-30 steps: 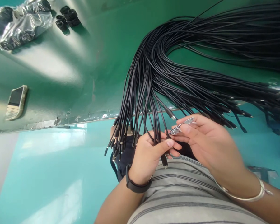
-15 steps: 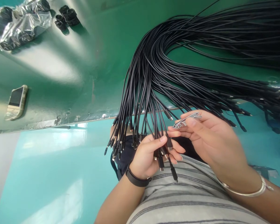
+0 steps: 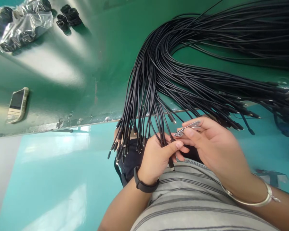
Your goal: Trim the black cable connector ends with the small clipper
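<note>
A thick bundle of black cables (image 3: 159, 54) curves over the table and hangs past its front edge, ends toward me. My left hand (image 3: 160, 154) is closed around several cable ends; one black plug (image 3: 171, 164) sticks out below its fingers. In my right hand (image 3: 214, 144) a silver nail clipper (image 3: 186, 129) is pinched between thumb and fingers, its lever raised. The clipper's jaw end lies close to a cable at my left fingertips; whether it touches is unclear. Other plugs (image 3: 119, 141) dangle to the left of my left hand.
A phone-like device with a screen (image 3: 17, 102) lies on the green table (image 3: 106, 80) at left. Clear plastic bags with black contents (image 3: 26, 29) and black coils (image 3: 71, 16) are at the far left. More cable ends (image 3: 245, 112) overhang the edge at right.
My right hand has brought the clipper down and left, closer to my left hand. The left thumb has moved right, and fewer plugs show below the left hand.
</note>
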Available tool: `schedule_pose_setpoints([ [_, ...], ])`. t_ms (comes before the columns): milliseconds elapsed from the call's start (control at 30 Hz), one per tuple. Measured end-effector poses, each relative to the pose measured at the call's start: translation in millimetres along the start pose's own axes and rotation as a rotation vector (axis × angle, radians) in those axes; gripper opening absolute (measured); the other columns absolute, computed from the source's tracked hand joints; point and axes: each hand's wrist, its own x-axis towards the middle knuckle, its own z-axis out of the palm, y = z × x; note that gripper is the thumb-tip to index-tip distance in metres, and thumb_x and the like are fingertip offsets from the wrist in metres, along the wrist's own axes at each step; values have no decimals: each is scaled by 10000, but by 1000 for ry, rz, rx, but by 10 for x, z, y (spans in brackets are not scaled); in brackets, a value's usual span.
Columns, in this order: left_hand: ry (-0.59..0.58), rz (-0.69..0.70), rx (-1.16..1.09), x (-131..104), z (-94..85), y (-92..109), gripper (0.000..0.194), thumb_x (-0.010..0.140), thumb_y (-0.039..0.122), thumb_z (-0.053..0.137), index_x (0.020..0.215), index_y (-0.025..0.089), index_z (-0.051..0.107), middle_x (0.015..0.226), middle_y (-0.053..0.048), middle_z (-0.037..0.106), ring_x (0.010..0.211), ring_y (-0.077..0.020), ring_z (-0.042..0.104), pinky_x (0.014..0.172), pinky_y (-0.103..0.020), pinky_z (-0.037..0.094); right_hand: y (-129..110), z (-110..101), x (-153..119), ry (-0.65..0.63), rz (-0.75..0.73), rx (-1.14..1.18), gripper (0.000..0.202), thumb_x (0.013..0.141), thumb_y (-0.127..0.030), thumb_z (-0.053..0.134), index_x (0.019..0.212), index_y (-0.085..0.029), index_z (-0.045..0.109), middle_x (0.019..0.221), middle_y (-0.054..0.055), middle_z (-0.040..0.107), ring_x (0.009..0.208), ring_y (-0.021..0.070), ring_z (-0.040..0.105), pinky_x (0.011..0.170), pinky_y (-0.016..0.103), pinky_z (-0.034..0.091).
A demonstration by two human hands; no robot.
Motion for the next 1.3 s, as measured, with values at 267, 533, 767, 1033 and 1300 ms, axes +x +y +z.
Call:
schedule_pose_setpoints([
  [267,52,-13,8,0,24,2,314,773,337,829,740,154,577,661,-14,733,468,-71,604,445,-139,441,-10,-18,11,5,21,-51,277,796,-475,785,913,-254,667,818,2,709,626,171,683,542,287,597],
  [533,92,-56,52,7,33,13,330,748,369,821,749,167,561,641,-25,719,465,-104,608,449,-181,440,-7,-30,68,-21,6,-124,294,811,-498,767,916,-239,674,841,33,730,733,208,714,627,314,605],
  [767,90,-67,79,10,23,16,297,777,354,801,757,163,575,660,-27,727,478,-101,611,465,-184,451,18,-26,91,13,-1,-77,254,824,-469,770,864,-243,663,792,5,699,758,195,724,692,312,634],
  [1033,72,-83,135,-138,-112,26,333,918,405,679,1123,143,659,1049,-113,748,769,-173,729,618,-222,525,-38,-28,130,-374,89,51,181,857,-370,730,927,-225,645,907,24,676,735,162,657,622,306,597],
  [1300,202,-57,147,-257,-191,51,205,907,346,684,978,164,621,1030,-50,698,891,-217,735,725,-278,558,-58,33,166,-388,58,-87,191,876,-392,679,906,-213,620,914,35,705,864,178,668,766,316,565],
])
